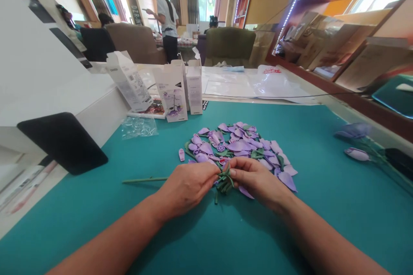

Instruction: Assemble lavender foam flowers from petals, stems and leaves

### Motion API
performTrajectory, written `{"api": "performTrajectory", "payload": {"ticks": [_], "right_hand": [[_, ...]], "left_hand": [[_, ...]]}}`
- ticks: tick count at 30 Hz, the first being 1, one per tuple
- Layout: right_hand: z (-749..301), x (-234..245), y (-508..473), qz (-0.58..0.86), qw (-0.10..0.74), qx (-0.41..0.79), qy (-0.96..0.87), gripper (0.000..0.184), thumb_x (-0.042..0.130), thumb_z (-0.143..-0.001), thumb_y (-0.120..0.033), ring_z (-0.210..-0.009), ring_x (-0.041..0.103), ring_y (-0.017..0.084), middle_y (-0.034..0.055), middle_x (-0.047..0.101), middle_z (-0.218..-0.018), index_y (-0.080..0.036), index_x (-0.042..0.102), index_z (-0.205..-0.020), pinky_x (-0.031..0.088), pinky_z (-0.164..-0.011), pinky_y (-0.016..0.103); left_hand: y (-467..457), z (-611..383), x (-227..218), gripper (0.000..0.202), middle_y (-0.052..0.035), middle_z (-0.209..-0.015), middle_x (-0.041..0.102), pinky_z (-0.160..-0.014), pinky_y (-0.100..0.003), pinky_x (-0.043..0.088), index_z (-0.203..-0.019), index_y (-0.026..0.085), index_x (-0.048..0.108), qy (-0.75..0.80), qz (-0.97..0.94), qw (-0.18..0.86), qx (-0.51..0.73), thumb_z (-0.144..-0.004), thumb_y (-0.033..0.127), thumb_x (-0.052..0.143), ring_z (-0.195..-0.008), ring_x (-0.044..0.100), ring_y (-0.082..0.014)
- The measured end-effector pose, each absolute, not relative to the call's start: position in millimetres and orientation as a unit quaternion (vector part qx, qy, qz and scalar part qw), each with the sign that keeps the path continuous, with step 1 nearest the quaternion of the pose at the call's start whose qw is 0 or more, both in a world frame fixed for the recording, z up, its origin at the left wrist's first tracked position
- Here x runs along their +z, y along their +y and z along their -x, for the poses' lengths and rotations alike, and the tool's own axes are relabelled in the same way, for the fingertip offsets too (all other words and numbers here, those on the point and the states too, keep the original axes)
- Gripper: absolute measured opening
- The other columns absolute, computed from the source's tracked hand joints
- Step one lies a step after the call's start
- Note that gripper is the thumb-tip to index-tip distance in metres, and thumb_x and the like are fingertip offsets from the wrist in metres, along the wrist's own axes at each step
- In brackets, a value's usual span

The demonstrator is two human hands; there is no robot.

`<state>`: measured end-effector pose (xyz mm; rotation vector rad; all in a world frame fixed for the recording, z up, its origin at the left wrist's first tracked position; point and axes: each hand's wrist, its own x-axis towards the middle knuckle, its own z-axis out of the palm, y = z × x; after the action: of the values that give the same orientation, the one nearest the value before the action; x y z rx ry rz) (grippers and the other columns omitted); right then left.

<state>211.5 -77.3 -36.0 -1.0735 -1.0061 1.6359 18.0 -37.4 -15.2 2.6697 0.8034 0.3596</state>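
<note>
My left hand (189,187) and my right hand (258,180) meet at the near edge of a pile of purple plastic petals (241,145). Both are closed in a pinch on green plastic stem pieces (226,176); their exact shape is partly hidden by the fingers. Just below the fingertips more short green pieces hang or lie bunched, and I cannot tell which. A long green stem (143,180) lies on the mat, its right end hidden behind my left hand. One small pink-purple piece (181,155) lies apart, left of the pile.
Opened white boxes (172,94) stand at the back of the green mat (97,223), beside a crumpled clear bag (138,127). A black tablet (63,142) leans at left. Purple flowers on stems (356,154) lie at right. Beyond the table, a person (166,17) stands near armchairs.
</note>
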Motion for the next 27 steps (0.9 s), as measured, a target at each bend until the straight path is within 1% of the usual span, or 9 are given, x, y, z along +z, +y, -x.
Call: {"api": "performTrajectory", "payload": {"ticks": [3,7,22,27], "right_hand": [[-210.4,-37.0,-76.9,0.429,0.461,0.664,-0.403,0.031,0.081,-0.062,-0.04,-0.055,0.046,0.007,-0.0034,0.056,-0.062,-0.016,0.066,-0.071,0.037,-0.056,0.022],[-209.7,-38.5,-77.4,0.417,0.467,0.67,-0.399,0.031,0.08,-0.063,-0.041,-0.056,0.047,0.007,-0.0032,0.056,-0.063,-0.015,0.066,-0.074,0.036,-0.056,0.023],[-206.5,-34.2,-81.3,0.436,0.47,0.662,-0.389,0.032,0.082,-0.061,-0.042,-0.055,0.043,0.007,-0.0037,0.053,-0.061,-0.016,0.065,-0.071,0.034,-0.055,0.023],[-203.2,-32.5,-81.7,0.436,0.476,0.668,-0.369,0.032,0.082,-0.06,-0.04,-0.055,0.043,0.007,-0.0033,0.054,-0.061,-0.016,0.062,-0.067,0.035,-0.055,0.023]], "left_hand": [[-37.6,-17.5,-16.3,0.026,-0.0001,-0.078,0.063,-0.062,-0.023,0.038,-0.086,0.019,0.058,0.28,-0.937,0.16,0.137,-0.096,0.025,0.034,-0.068,0.056,-0.0138],[-37.3,-17.0,-16.9,0.028,-0.0011,-0.082,0.065,-0.064,-0.023,0.04,-0.092,0.019,0.06,0.272,-0.935,0.168,0.153,-0.097,0.027,0.033,-0.072,0.058,-0.0143],[-40.0,-16.8,-13.2,0.029,-0.0011,-0.078,0.064,-0.062,-0.023,0.038,-0.087,0.018,0.06,0.277,-0.935,0.159,0.15,-0.097,0.025,0.034,-0.069,0.057,-0.0139],[-40.5,-16.9,-13.7,0.03,-0.0008,-0.076,0.064,-0.062,-0.023,0.038,-0.087,0.019,0.061,0.285,-0.935,0.148,0.151,-0.097,0.026,0.033,-0.068,0.056,-0.0135]]}}
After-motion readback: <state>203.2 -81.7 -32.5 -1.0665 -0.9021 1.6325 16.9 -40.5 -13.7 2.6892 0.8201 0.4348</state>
